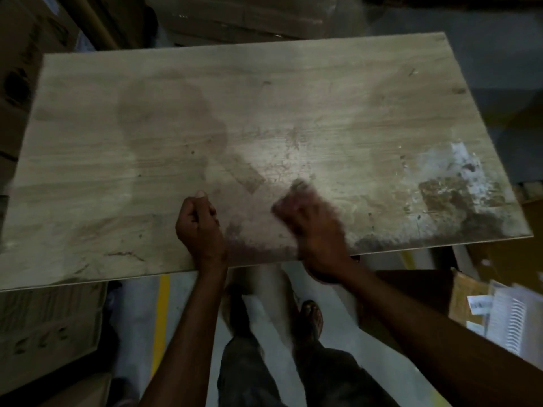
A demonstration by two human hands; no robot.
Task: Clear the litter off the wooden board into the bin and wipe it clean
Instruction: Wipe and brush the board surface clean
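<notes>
Head view looks steeply down on the wooden board (pixel 264 113), a large pale rectangle that fills most of the frame and lies flat at about waist height; whatever carries it is hidden beneath it. Its surface is dull and streaked. A broad dark stain (pixel 164 113) spreads over the left-centre, fine scratches and specks scatter across the middle, and near the right front corner there is a patch of white residue (pixel 461 163) just beside a rough brown patch (pixel 446 195). The left hand (pixel 199 227) rests on the board close to its near edge, its fingers (pixel 205 214) clenched into a fist with the thumb on top and nothing visible inside. The right hand (pixel 314 230) sits just beside it on the board, also near the front edge, but it is smeared by blur, and I cannot tell whether its fingers are clenched or gripping something. Around the board the room is dim and crowded. Cardboard boxes (pixel 235 16) stand beyond the far edge, and another box (pixel 44 327) stands under the left front corner. Below the near edge lies a pale floor (pixel 138 333) with a yellow line (pixel 161 318), the person's dark trousers (pixel 249 371) and a sandalled foot (pixel 313 315). A stack of white paper (pixel 511 321) lies at the right.
</notes>
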